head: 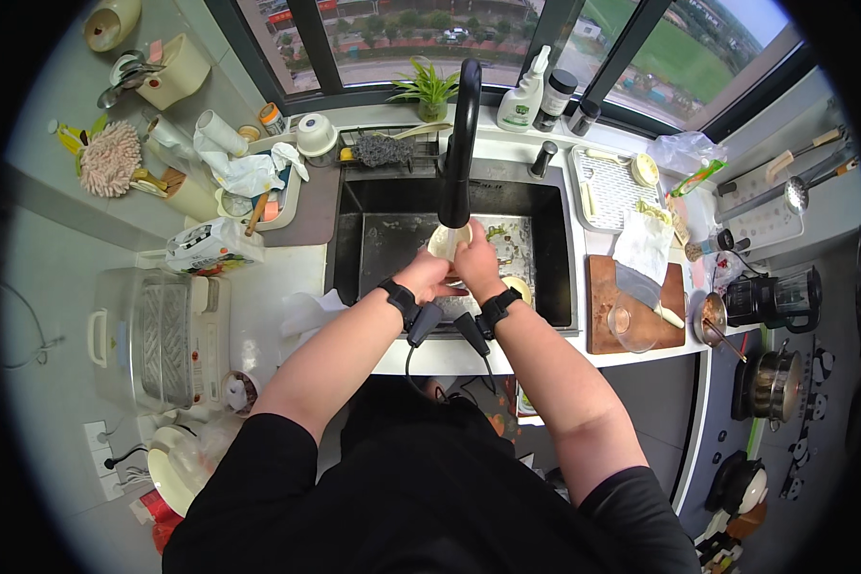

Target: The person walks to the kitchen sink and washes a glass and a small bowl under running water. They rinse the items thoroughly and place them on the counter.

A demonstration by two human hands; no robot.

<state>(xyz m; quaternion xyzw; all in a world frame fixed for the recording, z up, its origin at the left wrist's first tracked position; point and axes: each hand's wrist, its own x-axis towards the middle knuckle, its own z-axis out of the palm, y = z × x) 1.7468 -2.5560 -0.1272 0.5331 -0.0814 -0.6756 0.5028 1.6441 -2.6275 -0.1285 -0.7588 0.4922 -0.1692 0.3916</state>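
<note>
Both my hands grip a small cream-coloured bowl (pixel 441 245) under the black faucet (pixel 461 143), over the dark sink (pixel 348 237). My left hand (pixel 426 275) is on the bowl's near left side, with some fingers hidden below it. My right hand (pixel 478 260) clasps its right rim, thumb toward the inside. Another pale yellow dish (pixel 518 288) sits lower in the sink, partly behind my right wrist. Green vegetable scraps (pixel 497 233) lie on the sink bottom beyond my right hand.
To the right, a cleaver (pixel 637 285) and a clear bowl (pixel 630 326) rest on a wooden cutting board (pixel 599 308). A white draining tray (pixel 603 201) stands behind it. Left of the sink are a packet of tissues (pixel 214 244) and a filled bin (pixel 292 204). A spray bottle (pixel 524 100) stands by the window.
</note>
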